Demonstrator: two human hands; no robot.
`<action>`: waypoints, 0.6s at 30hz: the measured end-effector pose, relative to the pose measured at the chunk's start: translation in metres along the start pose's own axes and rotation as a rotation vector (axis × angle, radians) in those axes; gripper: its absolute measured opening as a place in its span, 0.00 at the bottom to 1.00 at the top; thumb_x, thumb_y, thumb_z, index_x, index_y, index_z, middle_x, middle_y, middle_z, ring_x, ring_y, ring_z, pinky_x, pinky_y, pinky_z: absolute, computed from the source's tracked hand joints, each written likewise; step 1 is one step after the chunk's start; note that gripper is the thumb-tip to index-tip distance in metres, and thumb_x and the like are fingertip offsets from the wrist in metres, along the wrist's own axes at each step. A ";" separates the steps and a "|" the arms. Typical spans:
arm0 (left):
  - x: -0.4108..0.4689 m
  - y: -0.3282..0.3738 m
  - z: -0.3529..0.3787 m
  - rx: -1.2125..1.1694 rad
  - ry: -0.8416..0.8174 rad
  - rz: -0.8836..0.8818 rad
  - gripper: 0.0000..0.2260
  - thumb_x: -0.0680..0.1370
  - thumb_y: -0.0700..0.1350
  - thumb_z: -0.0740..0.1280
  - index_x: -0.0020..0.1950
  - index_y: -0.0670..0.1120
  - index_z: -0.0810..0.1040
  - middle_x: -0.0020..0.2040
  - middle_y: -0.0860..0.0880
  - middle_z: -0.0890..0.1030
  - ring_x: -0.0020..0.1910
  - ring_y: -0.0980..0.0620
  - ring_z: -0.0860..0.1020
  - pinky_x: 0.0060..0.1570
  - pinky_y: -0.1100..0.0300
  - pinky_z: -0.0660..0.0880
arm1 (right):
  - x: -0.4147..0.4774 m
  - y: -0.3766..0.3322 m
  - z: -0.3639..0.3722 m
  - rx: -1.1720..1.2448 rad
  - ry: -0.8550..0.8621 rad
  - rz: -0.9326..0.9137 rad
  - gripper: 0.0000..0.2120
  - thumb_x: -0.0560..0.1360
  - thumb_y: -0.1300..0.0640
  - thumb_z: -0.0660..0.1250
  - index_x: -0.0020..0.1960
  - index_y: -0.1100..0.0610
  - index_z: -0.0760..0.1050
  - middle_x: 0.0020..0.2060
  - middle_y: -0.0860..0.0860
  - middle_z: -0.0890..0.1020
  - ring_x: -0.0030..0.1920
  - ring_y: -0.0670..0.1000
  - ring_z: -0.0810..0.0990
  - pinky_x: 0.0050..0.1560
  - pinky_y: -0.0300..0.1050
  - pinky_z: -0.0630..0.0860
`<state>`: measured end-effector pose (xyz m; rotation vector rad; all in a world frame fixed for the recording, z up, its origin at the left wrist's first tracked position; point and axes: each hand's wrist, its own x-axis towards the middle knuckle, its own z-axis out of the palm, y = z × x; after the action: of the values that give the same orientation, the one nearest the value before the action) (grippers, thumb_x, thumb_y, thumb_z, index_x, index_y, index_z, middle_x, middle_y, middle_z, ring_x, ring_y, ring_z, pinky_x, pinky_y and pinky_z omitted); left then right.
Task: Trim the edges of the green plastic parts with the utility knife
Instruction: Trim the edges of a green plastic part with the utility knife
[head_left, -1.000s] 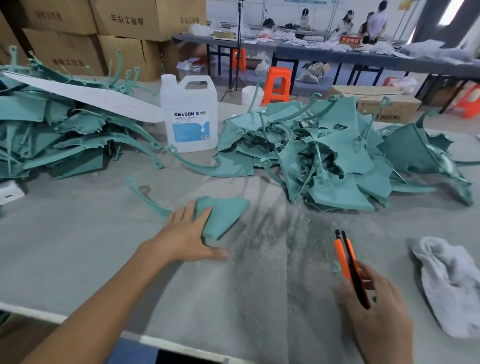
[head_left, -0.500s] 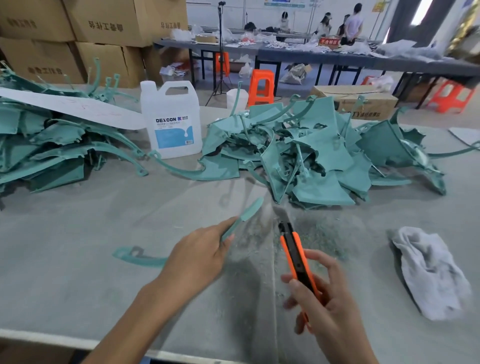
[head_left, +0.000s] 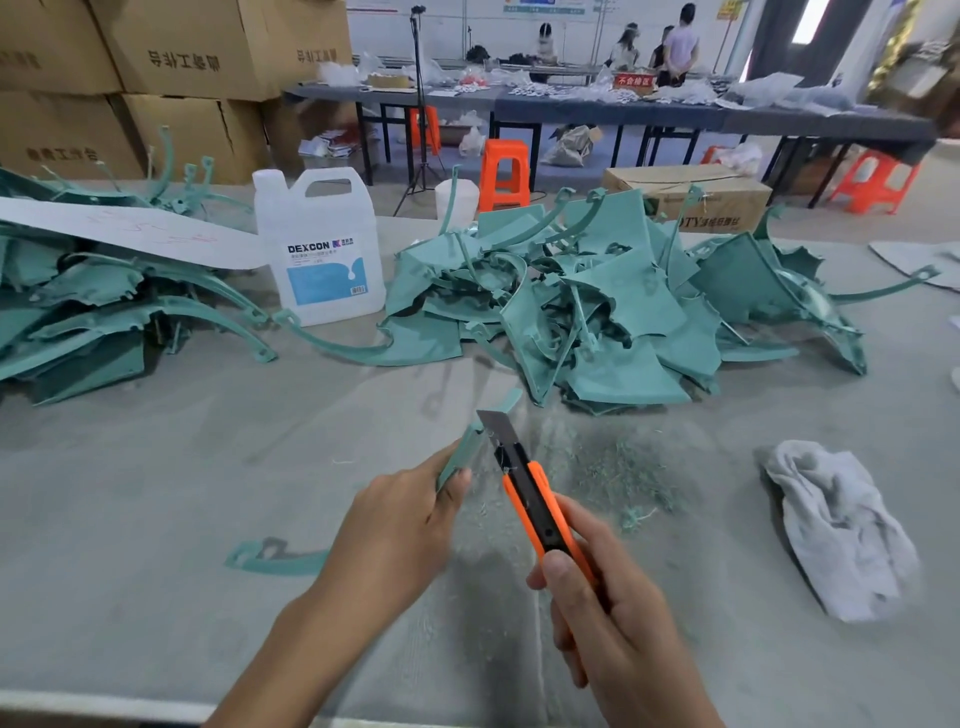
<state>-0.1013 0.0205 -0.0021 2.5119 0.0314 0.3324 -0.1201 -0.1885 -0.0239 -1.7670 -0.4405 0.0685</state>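
Two hands: left hand grips green part, knife alongside.

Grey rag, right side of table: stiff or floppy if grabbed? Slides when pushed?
Likely floppy: the grey rag lies crumpled in soft folds, so it should drape from a pinch. Probably light, as it looks like thin cloth. Pushed, it would likely bunch up rather than slide on the matte table.

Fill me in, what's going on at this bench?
A person is trimming green plastic parts by hand. The left hand grips one green part, held on edge over the table; the right hand holds the orange utility knife, blade out and at the part's upper edge. Green shavings lie right of the knife; a pile of parts sits behind.
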 end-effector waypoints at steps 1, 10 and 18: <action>-0.001 0.001 -0.001 -0.012 -0.014 -0.004 0.11 0.83 0.57 0.55 0.44 0.72 0.66 0.28 0.55 0.72 0.28 0.52 0.68 0.30 0.62 0.61 | 0.002 0.000 0.000 -0.025 -0.001 -0.006 0.23 0.77 0.40 0.62 0.71 0.31 0.67 0.45 0.47 0.83 0.32 0.46 0.78 0.33 0.39 0.74; -0.015 0.008 -0.010 -0.203 0.016 0.054 0.15 0.81 0.65 0.52 0.37 0.65 0.68 0.29 0.58 0.72 0.28 0.55 0.69 0.31 0.63 0.66 | 0.059 0.023 -0.041 -0.350 0.208 0.045 0.22 0.83 0.51 0.60 0.76 0.39 0.67 0.37 0.44 0.82 0.30 0.41 0.75 0.35 0.44 0.72; -0.009 0.013 -0.012 -0.235 0.028 0.019 0.16 0.80 0.65 0.55 0.39 0.57 0.69 0.28 0.56 0.70 0.28 0.54 0.67 0.29 0.61 0.62 | 0.035 0.004 -0.021 -0.320 0.145 -0.213 0.22 0.83 0.45 0.60 0.76 0.34 0.64 0.37 0.48 0.81 0.29 0.46 0.75 0.29 0.41 0.75</action>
<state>-0.1137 0.0153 0.0124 2.2761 -0.0187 0.3578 -0.0809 -0.1968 -0.0161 -2.0101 -0.5540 -0.2933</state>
